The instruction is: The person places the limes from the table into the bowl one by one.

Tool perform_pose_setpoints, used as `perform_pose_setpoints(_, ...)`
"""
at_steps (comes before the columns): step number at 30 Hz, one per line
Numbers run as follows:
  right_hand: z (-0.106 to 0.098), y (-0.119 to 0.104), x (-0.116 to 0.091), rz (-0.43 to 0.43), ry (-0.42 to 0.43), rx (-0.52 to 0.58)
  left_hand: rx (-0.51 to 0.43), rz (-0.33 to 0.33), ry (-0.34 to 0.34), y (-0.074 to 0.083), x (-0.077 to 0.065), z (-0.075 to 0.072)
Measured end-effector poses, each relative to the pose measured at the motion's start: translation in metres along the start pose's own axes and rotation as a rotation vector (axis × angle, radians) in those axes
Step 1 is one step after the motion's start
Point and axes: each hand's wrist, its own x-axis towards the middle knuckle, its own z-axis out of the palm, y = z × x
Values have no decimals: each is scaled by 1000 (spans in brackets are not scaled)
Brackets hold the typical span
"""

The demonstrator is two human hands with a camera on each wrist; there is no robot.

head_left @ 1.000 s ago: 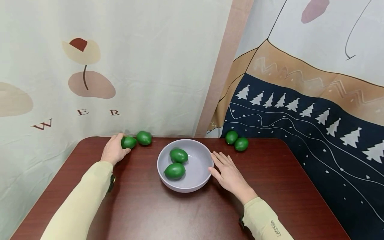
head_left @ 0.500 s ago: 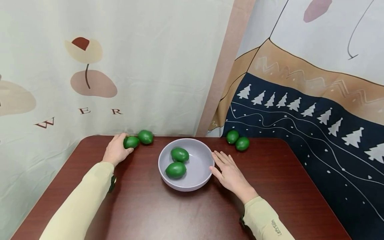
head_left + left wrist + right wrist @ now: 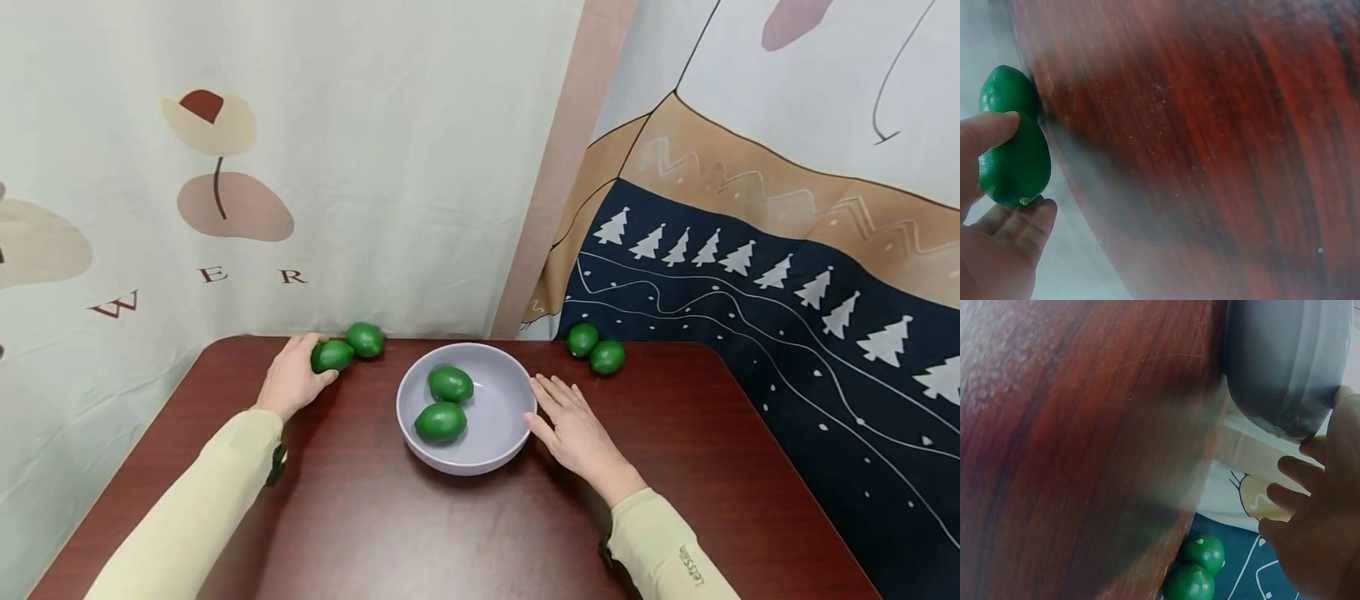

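At the far left of the table, my left hand (image 3: 296, 377) grips a green lime (image 3: 332, 356). In the left wrist view the thumb lies over this lime (image 3: 1019, 165) and the fingers reach round its end. Another lime (image 3: 365, 340) lies just beyond it to the right. A lavender bowl (image 3: 498, 446) stands mid-table with two limes inside, one nearer lime (image 3: 441, 422) and one farther lime (image 3: 451, 384). With straight fingers, my right hand (image 3: 573, 429) touches the bowl's right side; the right wrist view shows the bowl (image 3: 1288, 356) beside the thumb and fingertips.
Two more limes, a left one (image 3: 582, 340) and a right one (image 3: 607, 357), sit together by the table's back edge, right of the bowl. Printed curtains (image 3: 390, 167) hang directly behind the dark red wooden table (image 3: 420, 533).
The lime in my left hand has shifted very slightly to the right, towards its neighbour. My right hand stays at the bowl. The head view has tilted a little.
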Motion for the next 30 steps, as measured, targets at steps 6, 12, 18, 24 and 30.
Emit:
perform_pose_setpoints(6,0,0,0,-5,8,4,-2,25,8,7,-3,-3)
perform_pose_setpoints(12,1,0,0,-1,5,2,-11,55,10,11,-8,-3)
perform_pose_setpoints(18,1,1,0,-3,7,4,-20,84,23,13,-12,-2)
perform_pose_setpoints(24,2,2,-1,-46,45,-2,-40,118,37,18,-17,-2)
perform_pose_setpoints(30,3,2,-1,-67,68,-10,-55,165,67,26,-20,-2)
